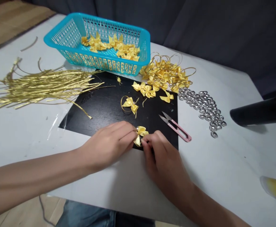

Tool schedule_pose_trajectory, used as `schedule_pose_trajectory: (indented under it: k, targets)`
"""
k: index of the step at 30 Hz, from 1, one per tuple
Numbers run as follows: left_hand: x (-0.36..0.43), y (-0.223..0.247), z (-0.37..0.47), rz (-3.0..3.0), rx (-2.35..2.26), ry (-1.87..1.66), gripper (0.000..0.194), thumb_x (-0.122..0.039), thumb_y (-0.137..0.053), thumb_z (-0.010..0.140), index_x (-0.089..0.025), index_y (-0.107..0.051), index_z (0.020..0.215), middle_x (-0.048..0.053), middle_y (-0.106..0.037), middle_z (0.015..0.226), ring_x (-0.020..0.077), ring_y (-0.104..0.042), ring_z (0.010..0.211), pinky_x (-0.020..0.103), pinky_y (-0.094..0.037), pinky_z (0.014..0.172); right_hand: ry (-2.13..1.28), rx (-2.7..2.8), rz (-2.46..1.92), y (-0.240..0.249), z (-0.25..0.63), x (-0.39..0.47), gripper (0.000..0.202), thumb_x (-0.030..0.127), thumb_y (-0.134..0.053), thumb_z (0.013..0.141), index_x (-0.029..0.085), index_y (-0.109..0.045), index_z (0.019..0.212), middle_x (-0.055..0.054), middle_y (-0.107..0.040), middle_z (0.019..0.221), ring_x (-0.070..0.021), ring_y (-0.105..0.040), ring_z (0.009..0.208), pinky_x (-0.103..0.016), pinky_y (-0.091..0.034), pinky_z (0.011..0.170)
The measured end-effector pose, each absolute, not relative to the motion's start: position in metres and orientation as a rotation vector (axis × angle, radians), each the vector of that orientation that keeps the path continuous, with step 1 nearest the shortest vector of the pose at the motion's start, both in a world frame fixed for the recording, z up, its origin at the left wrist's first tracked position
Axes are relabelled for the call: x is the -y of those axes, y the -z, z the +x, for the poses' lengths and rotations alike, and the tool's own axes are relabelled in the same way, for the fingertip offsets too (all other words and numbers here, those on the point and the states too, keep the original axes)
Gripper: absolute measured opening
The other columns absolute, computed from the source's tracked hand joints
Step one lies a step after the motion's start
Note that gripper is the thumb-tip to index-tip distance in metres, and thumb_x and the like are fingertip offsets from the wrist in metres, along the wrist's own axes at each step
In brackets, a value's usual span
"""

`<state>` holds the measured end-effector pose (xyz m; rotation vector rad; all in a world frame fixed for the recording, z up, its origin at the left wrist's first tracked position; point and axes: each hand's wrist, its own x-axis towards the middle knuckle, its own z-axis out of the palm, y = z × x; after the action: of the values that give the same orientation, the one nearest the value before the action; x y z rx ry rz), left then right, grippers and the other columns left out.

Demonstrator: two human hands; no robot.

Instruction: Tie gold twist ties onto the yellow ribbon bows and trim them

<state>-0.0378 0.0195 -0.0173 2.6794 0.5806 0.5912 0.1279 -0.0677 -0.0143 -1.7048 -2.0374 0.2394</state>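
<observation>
The left hand (115, 143) was closed in a narrow grip at the left side of 1 yellow bow (141, 130). The right hand (160, 151) pinched at the right side of the same bow, thumb against forefinger; the exact part gripped was hidden by the fingers. The bow was located between the 2 hands, above the near edge of the black mat (92, 107), on the white desk (223, 179).

Surrounding items were positioned as follows. A looped bow (132, 105) lay on the mat, just beyond the hands. Pink-handled snips (179, 130) lay at the mat's right edge, blades toward the far left. Silver beads (208, 107) were spread farther right. Gold strips (50, 85) lay in a bundle at the left, partly on the mat. At the far side stood a blue basket (92, 60) containing yellow bows; a bow pile (167, 74) lay beside its right end.
</observation>
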Motion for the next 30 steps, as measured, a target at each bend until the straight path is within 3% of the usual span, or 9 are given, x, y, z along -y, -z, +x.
schedule_pose_trajectory:
  k: [6, 12, 19, 30]
  targets:
    - [-0.021, 0.016, -0.038, 2.72, -0.562, -0.587, 0.022, -0.017, -0.045, 0.095, -0.01, -0.066, 0.09, 0.006, -0.067, 0.083, 0.0192, -0.062, 0.079, 0.031, -0.05, 0.069, -0.432, 1.946, -1.716, 0.008, 0.13, 0.067, 0.017, 0.012, -0.046, 0.093, 0.019, -0.054, 0.081, 0.0, -0.054, 0.072, -0.0139, -0.054, 0.063, -0.024, -0.04, 0.056]
    - [-0.023, 0.019, -0.039, 2.752, -0.565, -0.595, 0.024, -0.021, -0.044, 0.096, -0.012, -0.066, 0.09, 0.005, -0.065, 0.081, 0.0181, -0.06, 0.076, 0.03, -0.047, 0.066, -0.79, 1.789, -1.666, -0.006, 0.139, 0.064, 0.011, 0.013, -0.057, 0.089, 0.02, -0.063, 0.094, 0.003, -0.063, 0.078, -0.0082, -0.059, 0.064, -0.016, -0.045, 0.061]
    - [-0.024, 0.022, -0.039, 2.755, -0.549, -0.633, 0.025, -0.019, -0.043, 0.096, -0.013, -0.066, 0.088, 0.004, -0.066, 0.082, 0.0166, -0.06, 0.077, 0.027, -0.047, 0.066, -1.001, 1.673, -1.648, -0.009, 0.147, 0.059, 0.006, 0.018, -0.064, 0.085, 0.021, -0.067, 0.089, 0.003, -0.072, 0.079, -0.0094, -0.065, 0.068, -0.017, -0.05, 0.065]
    - [-0.023, 0.023, -0.04, 2.804, -0.579, -0.619, 0.024, -0.02, -0.044, 0.096, -0.014, -0.065, 0.088, 0.004, -0.066, 0.084, 0.0175, -0.061, 0.079, 0.029, -0.045, 0.066, -1.221, 1.574, -1.583, -0.003, 0.154, 0.059, 0.006, 0.026, -0.066, 0.086, 0.022, -0.067, 0.09, 0.001, -0.072, 0.082, -0.0116, -0.065, 0.072, -0.021, -0.052, 0.068]
